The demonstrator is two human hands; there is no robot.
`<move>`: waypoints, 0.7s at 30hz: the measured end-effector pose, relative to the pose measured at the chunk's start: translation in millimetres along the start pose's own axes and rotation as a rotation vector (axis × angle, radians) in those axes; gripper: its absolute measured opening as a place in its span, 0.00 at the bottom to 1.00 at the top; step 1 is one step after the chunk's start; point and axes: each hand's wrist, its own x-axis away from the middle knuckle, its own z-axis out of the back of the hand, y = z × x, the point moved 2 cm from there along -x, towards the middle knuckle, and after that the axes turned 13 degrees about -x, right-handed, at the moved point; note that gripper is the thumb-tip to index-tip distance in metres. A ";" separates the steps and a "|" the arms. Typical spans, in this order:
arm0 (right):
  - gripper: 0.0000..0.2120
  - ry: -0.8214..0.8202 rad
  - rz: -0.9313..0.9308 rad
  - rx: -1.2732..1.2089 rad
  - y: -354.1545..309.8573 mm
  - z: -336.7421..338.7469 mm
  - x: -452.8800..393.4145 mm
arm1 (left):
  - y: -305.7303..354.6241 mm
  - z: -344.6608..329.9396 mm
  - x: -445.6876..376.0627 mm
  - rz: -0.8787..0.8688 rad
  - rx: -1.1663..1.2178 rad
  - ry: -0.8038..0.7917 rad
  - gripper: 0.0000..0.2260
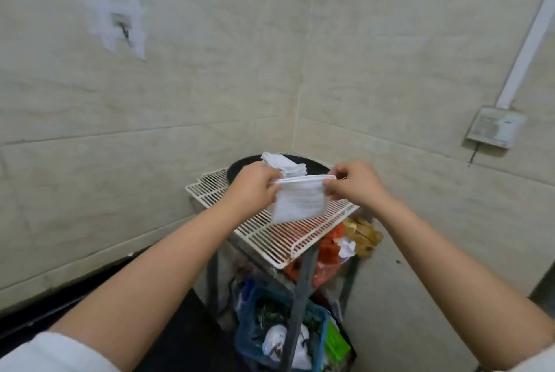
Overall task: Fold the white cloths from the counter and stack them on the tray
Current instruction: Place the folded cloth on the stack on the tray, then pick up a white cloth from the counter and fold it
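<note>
- A folded white cloth (298, 199) hangs in the air between the two hands, its folded top edge running left to right, almost level, and its body dropping down toward the person.
- Its long axis runs across the view, from one hand to the other; the lower edge tilts slightly, the left corner hanging lower.
- The left hand (255, 185) pinches the cloth's upper left corner, fingers curled onto the fabric.
- The right hand (353, 182) pinches the upper right corner, thumb and fingers closed on the edge.
- The cloth hangs just above a white wire rack (270, 230) that lies across a metal stand.
- Behind the hands, a pile of white cloths (285, 165) rests on a dark round tray (315, 166) at the rack's far end, close to the tiled wall corner.
- Under the rack sit an orange bag (329, 254) and a blue basket (255, 320) holding assorted items.
- A grey wall box (495, 127) is mounted on the right wall.
</note>
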 end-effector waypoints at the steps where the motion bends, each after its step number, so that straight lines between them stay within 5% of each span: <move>1: 0.10 -0.005 0.023 0.030 0.0 4.2 -22.7 | -0.5 -3.6 -22.1 0.031 0.012 0.013 0.09; 10: 0.08 -0.072 0.183 0.075 39.1 10.1 -214.7 | -16.6 -69.0 -161.0 0.248 0.007 0.080 0.14; 15: 0.07 -0.175 0.351 -0.114 71.4 -9.8 -309.9 | -27.5 -92.6 -222.4 0.455 0.027 0.325 0.13; 21: 0.06 -0.458 0.399 -0.073 147.1 -49.0 -358.0 | -31.4 -159.3 -239.4 0.509 -0.154 0.055 0.14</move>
